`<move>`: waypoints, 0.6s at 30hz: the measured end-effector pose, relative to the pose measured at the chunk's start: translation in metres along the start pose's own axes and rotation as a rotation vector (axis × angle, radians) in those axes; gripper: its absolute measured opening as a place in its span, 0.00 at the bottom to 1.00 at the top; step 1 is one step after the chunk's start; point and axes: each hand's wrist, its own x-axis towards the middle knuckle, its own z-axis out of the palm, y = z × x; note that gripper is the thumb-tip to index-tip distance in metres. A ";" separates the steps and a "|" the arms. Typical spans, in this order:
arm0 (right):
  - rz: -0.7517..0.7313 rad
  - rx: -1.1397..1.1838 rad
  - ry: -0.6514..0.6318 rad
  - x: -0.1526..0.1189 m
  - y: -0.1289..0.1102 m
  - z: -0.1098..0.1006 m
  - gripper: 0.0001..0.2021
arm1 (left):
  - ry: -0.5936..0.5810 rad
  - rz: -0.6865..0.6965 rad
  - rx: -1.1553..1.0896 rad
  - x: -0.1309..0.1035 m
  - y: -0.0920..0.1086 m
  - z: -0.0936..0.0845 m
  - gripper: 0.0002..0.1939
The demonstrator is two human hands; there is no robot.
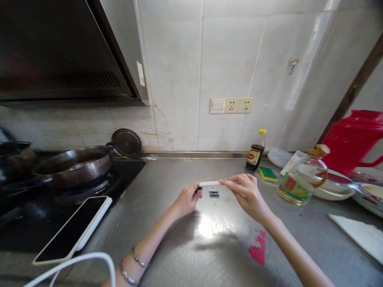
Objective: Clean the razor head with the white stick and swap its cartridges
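Between my two hands, a slim white stick-like object (211, 183) is held level above the steel countertop (167, 171). My left hand (188, 199) is closed on its left end, where a small dark part shows at the fingertips. The fingers of my right hand (243, 193) pinch its right end. On the counter just behind and between the hands lie small dark, battery-like pieces (214, 194); their exact kind is too small to tell.
At left, a phone (73, 231) lies by the stove with a steel pan (74, 165). At right stand a sauce bottle (255, 153), a sponge (268, 174), an oil jug (299, 183), bowls and a red thermos (353, 141). A white cable (89, 255) loops at lower left.
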 end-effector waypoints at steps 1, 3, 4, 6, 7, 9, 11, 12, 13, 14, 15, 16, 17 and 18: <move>-0.006 -0.002 -0.009 -0.003 0.002 -0.002 0.17 | -0.007 0.013 0.024 0.000 0.000 -0.001 0.02; -0.003 -0.009 -0.017 -0.010 0.009 -0.006 0.17 | -0.022 0.035 0.053 0.000 0.002 -0.002 0.02; 0.005 -0.014 -0.011 -0.014 0.012 -0.008 0.17 | -0.028 0.044 0.062 0.000 0.003 -0.003 0.02; 0.023 -0.023 0.006 -0.018 0.016 -0.011 0.17 | -0.045 0.058 0.080 -0.001 0.005 -0.003 0.02; 0.031 -0.025 0.015 -0.019 0.016 -0.012 0.16 | -0.058 0.062 0.092 -0.001 0.005 -0.002 0.03; 0.031 -0.020 0.029 -0.018 0.009 -0.011 0.16 | -0.082 0.064 0.119 -0.002 0.007 0.000 0.03; 0.014 -0.014 0.031 -0.015 -0.002 -0.007 0.17 | -0.099 0.063 0.133 -0.003 0.007 0.002 0.04; 0.005 -0.015 0.028 -0.014 -0.007 -0.005 0.17 | -0.106 0.063 0.129 -0.003 0.007 0.004 0.04; -0.002 -0.015 0.023 -0.014 -0.010 -0.003 0.17 | -0.108 0.061 0.116 -0.004 0.008 0.005 0.04; -0.002 -0.016 0.020 -0.016 -0.011 -0.001 0.18 | -0.104 0.057 0.095 -0.004 0.008 0.006 0.04; 0.004 -0.015 0.019 -0.018 -0.010 0.000 0.18 | -0.100 0.053 0.071 -0.004 0.008 0.006 0.04; 0.014 -0.015 0.022 -0.022 -0.007 0.001 0.17 | -0.095 0.049 0.049 -0.004 0.008 0.006 0.04; 0.029 -0.018 0.030 -0.026 -0.002 0.001 0.17 | -0.089 0.044 0.030 -0.003 0.008 0.006 0.03; 0.045 -0.023 0.042 -0.030 0.002 0.001 0.16 | -0.083 0.038 0.015 -0.003 0.008 0.006 0.03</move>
